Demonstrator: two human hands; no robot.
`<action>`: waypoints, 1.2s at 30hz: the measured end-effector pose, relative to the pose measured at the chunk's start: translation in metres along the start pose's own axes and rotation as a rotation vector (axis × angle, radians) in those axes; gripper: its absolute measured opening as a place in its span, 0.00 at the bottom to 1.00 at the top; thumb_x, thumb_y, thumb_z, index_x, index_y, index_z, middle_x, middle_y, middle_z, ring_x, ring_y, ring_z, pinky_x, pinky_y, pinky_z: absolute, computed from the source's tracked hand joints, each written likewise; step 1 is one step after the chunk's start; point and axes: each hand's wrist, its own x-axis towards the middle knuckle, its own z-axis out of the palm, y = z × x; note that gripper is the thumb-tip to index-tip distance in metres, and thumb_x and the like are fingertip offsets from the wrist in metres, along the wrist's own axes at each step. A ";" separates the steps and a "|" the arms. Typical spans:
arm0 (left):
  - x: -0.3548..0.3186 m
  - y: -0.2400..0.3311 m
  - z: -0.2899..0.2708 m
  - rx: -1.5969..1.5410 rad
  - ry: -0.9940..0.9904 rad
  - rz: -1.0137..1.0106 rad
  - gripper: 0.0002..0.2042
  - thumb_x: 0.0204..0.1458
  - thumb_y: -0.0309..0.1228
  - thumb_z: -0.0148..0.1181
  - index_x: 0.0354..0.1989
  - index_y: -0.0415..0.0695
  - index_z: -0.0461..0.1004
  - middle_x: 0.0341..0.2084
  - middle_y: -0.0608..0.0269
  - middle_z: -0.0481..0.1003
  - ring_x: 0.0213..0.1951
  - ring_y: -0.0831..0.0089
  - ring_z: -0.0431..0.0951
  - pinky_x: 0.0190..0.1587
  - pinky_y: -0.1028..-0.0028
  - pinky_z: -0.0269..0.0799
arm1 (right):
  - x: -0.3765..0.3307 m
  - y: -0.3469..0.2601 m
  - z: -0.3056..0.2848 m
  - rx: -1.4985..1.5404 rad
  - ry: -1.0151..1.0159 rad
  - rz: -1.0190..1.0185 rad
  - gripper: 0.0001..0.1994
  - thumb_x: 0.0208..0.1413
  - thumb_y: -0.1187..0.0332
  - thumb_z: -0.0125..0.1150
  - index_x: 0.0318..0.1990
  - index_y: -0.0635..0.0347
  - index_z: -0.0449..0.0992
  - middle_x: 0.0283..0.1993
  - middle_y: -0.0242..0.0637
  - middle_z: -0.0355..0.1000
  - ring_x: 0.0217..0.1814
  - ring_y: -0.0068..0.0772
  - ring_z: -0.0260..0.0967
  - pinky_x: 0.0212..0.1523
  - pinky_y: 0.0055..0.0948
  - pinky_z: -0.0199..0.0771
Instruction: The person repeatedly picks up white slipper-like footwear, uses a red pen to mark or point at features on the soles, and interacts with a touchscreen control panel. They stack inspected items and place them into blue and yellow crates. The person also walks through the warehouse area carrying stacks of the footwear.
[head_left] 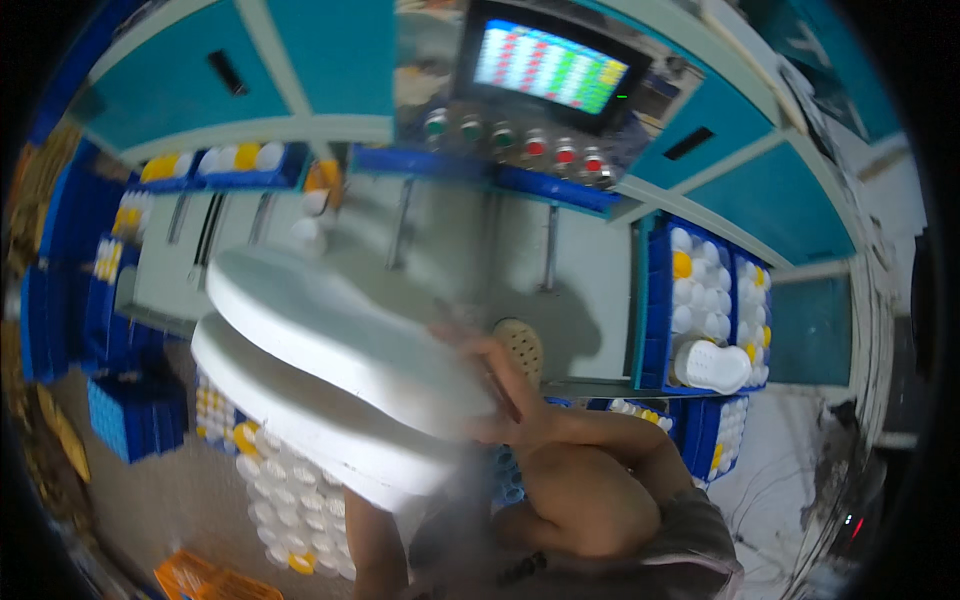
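Note:
Two thick white shoe soles (340,345) are held up in front of me, one over the other, tilted with their broad ends to the left. Motion blurs their right end. My left forearm rises from below and ends behind the soles, so the left hand is hidden. At the soles' right end is my right hand (510,390), its fingers curled and partly blurred. A thin dark-red shape shows between its fingers and thumb; I cannot tell what it is. Just beyond that hand appears a beige, shoe-shaped piece with holes (518,345).
Ahead, a lit screen (550,65) sits above green and red buttons (535,145) on a teal-and-grey cabinet. Right, a blue crate (655,310) holds white and yellow round pieces, with a perforated white sole (712,367) on top. Blue bins (140,420) and an orange crate (210,580) stand left.

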 end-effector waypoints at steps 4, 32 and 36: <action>-0.008 -0.008 0.004 0.159 0.100 -0.013 0.30 0.63 0.37 0.51 0.71 0.38 0.54 0.65 0.48 0.64 0.60 0.61 0.73 0.58 0.66 0.77 | -0.008 0.013 0.000 0.291 -0.229 0.229 0.26 0.61 0.60 0.63 0.61 0.57 0.60 0.73 0.47 0.52 0.64 0.37 0.61 0.61 0.34 0.61; -0.016 -0.021 -0.105 -0.402 -0.291 -0.054 0.33 0.68 0.52 0.36 0.76 0.46 0.44 0.71 0.40 0.52 0.66 0.41 0.63 0.67 0.46 0.64 | 0.119 -0.063 -0.190 -1.392 0.764 -0.680 0.13 0.53 0.76 0.65 0.47 0.59 0.80 0.35 0.31 0.78 0.36 0.29 0.71 0.43 0.32 0.57; -0.020 -0.018 -0.107 -0.376 -0.389 -0.103 0.39 0.64 0.54 0.42 0.77 0.46 0.40 0.74 0.41 0.44 0.71 0.41 0.55 0.72 0.46 0.54 | 0.123 -0.067 -0.187 -1.404 0.760 -0.694 0.11 0.56 0.75 0.63 0.46 0.59 0.82 0.34 0.32 0.78 0.36 0.28 0.71 0.43 0.31 0.56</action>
